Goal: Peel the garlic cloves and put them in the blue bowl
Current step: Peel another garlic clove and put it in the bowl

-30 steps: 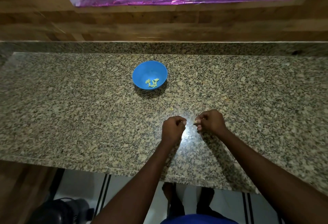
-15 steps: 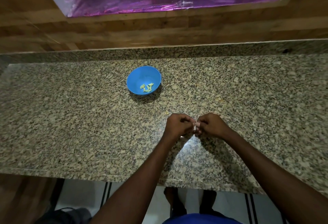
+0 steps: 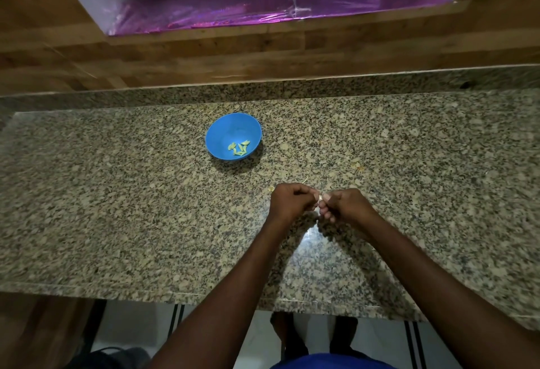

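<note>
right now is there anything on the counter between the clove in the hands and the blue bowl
Nothing visible blocks it. The left hand and right hand pinch the garlic clove; only bare counter with small peel scraps lies before the blue bowl.

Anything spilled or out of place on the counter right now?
Nothing serious. A few pale scraps, probably garlic skin, lie loose on the counter beyond the hands, one near. The bowl sits upright with peeled cloves inside. Both hands work a clove.
</note>
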`<action>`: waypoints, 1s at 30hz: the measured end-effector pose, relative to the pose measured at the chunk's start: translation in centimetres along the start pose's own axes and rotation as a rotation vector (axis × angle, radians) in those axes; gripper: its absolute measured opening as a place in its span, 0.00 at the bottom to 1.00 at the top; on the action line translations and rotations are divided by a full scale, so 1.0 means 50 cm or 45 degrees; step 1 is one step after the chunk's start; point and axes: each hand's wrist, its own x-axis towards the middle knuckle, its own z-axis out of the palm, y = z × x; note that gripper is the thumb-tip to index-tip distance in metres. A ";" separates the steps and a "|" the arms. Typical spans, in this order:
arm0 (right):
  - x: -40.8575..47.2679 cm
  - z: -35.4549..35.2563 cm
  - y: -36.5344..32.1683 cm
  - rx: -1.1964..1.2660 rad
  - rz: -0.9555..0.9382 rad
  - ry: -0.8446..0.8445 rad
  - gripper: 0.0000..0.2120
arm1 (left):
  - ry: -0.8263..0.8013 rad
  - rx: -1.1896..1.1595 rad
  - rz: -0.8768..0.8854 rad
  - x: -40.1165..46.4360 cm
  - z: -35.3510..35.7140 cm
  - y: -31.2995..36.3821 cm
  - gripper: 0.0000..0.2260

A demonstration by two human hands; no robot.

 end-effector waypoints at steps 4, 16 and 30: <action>-0.003 0.007 0.008 -0.650 -0.453 0.312 0.09 | 0.000 -0.334 -0.307 -0.003 0.005 0.009 0.07; 0.004 0.021 0.050 0.073 0.022 0.275 0.07 | 0.085 -0.201 -0.187 -0.018 -0.005 -0.037 0.07; -0.028 0.022 0.038 0.030 -0.045 0.300 0.05 | 0.200 0.627 0.121 -0.016 -0.029 -0.071 0.07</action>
